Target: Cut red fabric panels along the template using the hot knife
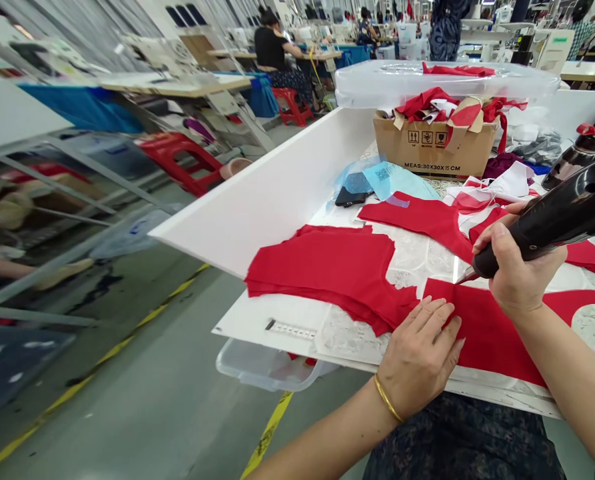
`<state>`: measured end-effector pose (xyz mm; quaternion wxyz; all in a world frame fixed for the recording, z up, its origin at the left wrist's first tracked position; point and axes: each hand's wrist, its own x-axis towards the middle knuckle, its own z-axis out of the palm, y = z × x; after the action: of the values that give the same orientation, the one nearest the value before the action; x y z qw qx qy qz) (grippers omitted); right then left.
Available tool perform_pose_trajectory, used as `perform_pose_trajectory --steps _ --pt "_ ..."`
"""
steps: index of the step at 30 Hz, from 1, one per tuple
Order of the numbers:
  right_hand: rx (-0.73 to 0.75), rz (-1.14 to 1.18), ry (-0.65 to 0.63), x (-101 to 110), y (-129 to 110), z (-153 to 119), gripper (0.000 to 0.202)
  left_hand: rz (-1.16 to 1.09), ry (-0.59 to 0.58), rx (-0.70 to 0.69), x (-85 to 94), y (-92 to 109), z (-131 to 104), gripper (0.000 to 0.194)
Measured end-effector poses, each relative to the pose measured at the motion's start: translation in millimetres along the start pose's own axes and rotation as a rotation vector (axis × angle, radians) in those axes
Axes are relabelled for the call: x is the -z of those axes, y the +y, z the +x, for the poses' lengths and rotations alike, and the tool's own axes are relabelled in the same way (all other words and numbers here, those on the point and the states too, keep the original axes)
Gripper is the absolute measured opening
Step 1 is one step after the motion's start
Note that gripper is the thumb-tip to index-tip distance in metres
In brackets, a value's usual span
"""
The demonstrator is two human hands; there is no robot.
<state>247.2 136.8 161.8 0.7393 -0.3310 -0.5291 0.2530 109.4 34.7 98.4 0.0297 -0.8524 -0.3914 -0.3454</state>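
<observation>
Red fabric piece [484, 337] lies on the table [242, 320] under the open left hand [420, 357]; the right hand [520, 270] grips a black tool [557, 213]. Beyond, a cardboard box [434, 148] brims with cloth scraps [424, 105]; below, a clear bin [264, 367] holds red bits [310, 361].

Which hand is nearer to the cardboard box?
Right. The right hand grips the black tool, this side of the cardboard box; the left hand rests on red fabric, farther from it.
</observation>
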Motion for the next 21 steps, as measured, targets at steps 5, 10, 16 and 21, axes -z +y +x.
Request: perform_pose_trajectory --steps 5,10,16,21 --pt "-0.026 -0.039 0.056 -3 1 -2 0.019 0.01 0.004 0.02 -1.3 -1 -3 0.025" --pt "0.013 -0.033 0.012 7 -5 2 0.017 0.003 0.021 0.014 -1.1 6 3 0.033" --pt "0.051 -0.103 0.009 33 -10 9 0.016 -0.119 -0.018 -0.095 -16.4 21 16 0.036" --pt "0.041 -0.106 0.039 39 -12 8 0.019 -0.143 -0.008 -0.1 -24.0 23 16 0.031"
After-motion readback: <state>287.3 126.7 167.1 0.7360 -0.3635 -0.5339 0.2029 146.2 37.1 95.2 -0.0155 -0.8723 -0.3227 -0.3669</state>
